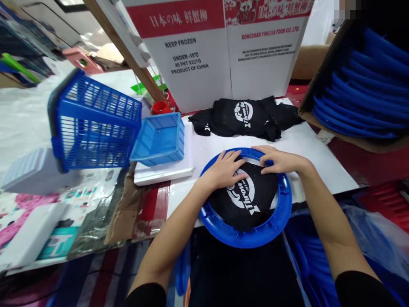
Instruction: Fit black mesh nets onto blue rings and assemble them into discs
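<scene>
A blue plastic ring [246,239] lies at the table's front edge, partly over my lap, its ribbed channel facing up. Inside it sits a round black mesh cloth [255,187] with white "Throw" lettering, and a pale gap shows between cloth and ring at the top and right. My left hand [223,170] is spread over the ring's upper left part and the cloth, fingers apart. My right hand [279,161] curls over the ring's upper right rim, its fingertips at the cloth's edge. Behind the ring, more black printed cloths [243,117] lie in a flat pile.
To the left are a light blue tray [156,160] on a white slab [162,175] and a tilted blue basket [96,123]. A white carton [204,85] stands behind. At right, an open box holds several blue rings [361,85]. More blue plastic [306,256] lies below the table.
</scene>
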A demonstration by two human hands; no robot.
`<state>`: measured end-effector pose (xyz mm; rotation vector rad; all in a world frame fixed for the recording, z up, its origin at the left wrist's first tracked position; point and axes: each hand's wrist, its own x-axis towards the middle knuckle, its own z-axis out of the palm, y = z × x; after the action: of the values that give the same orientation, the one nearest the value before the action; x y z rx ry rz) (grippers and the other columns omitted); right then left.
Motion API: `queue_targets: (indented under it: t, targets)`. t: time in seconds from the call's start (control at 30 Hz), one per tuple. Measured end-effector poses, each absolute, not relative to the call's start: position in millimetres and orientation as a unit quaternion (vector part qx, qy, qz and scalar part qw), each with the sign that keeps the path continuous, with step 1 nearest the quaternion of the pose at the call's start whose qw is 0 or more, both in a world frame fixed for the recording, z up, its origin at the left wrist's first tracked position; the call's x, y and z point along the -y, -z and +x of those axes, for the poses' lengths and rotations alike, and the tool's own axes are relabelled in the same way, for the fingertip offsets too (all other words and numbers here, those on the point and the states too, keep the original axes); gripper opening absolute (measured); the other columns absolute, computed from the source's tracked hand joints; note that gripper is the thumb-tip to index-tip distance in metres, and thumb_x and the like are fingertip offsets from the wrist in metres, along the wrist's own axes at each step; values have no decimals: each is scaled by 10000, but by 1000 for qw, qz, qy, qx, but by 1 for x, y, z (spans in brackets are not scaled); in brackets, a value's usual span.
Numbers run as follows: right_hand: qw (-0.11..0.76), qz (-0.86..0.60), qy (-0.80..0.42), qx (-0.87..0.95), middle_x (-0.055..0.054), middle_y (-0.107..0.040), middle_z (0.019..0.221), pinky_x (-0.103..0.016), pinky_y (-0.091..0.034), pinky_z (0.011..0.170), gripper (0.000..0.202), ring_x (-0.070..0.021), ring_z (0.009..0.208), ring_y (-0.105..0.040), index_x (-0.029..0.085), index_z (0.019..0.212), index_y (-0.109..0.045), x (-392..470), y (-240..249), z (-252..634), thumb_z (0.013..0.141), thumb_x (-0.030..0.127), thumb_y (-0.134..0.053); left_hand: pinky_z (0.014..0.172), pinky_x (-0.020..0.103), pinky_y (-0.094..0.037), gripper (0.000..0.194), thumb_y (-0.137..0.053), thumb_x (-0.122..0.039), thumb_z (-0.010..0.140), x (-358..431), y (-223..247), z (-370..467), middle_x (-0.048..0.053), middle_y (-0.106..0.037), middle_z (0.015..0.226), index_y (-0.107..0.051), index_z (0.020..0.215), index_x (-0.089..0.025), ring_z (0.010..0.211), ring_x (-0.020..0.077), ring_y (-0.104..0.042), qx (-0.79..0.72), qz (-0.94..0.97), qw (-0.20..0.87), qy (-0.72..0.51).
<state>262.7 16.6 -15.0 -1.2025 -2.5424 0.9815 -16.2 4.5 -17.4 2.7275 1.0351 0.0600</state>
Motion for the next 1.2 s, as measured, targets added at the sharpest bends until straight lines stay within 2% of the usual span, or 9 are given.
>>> queue_targets:
  t: [0.17,0.27,0.33,0.57,0.7,0.87,0.97,1.1,1.2]
  targets:
    - [157,-389,-264,869,-109,-568,1597,-621,-394,1240,94,-361,1499,-496,224,856,-733,-18,21,247,930,279,-720,1103,540,-501,483,-464,-533,1084,1,4,-23,206,-604,1394,-714,1205,-137,1295,368,-591,-420,895,144,-28]
    - [207,-379,-207,878,-144,-706,1388,-599,-463,1175,99,-333,1351,-611,217,918,-731,-19,22,240,975,254,-659,1007,488,-552,454,-515,-534,1063,-2,-1,-31,172,-611,1248,-732,1121,-139,1078,311,-653,-468,867,170,-38]
    - [222,-374,-190,880,-146,-716,1355,-598,-478,1154,135,-329,1318,-621,217,951,-741,-19,23,239,1001,273,-629,988,461,-561,440,-542,-542,1051,-4,-1,-33,138,-605,1186,-748,1049,-154,973,263,-656,-476,856,195,-46]
    - [190,-365,-250,876,-87,-571,1587,-640,-348,1263,205,-379,1502,-445,259,985,-811,-19,30,245,935,444,-737,1027,580,-532,366,-698,-505,967,-3,11,-25,199,-586,1428,-771,1023,-151,1233,397,-569,-432,895,103,-42]
    - [206,-378,-268,862,-88,-692,1432,-629,-396,1216,128,-354,1397,-556,263,936,-778,-23,28,246,910,383,-741,1011,488,-540,334,-677,-511,971,-14,12,-31,141,-690,1264,-757,931,-189,1130,323,-635,-416,892,161,-80]
    - [205,-397,-294,845,-91,-786,1169,-538,-515,1056,170,-312,1135,-688,256,919,-747,-23,14,252,919,424,-714,875,387,-550,118,-702,-316,925,-25,4,-39,57,-739,953,-703,890,-204,899,226,-674,-417,851,286,-143]
    - [204,-419,-302,831,-86,-790,1057,-507,-533,984,200,-303,1041,-703,249,927,-746,-22,10,257,915,442,-698,852,363,-544,87,-728,-269,893,-26,2,-38,35,-753,893,-698,847,-201,864,207,-685,-428,821,337,-173]
    - [219,-424,-319,819,-74,-776,986,-483,-542,948,218,-284,975,-704,236,909,-742,-24,12,257,903,449,-696,852,355,-541,97,-738,-267,887,-28,4,-36,30,-769,859,-729,821,-196,855,203,-692,-436,803,354,-199]
    - [252,-414,-319,814,-83,-757,1065,-483,-540,985,239,-276,1019,-690,236,861,-736,-26,15,255,916,463,-686,837,352,-542,106,-713,-264,893,-32,9,-35,28,-785,852,-758,822,-199,837,200,-690,-435,794,367,-212]
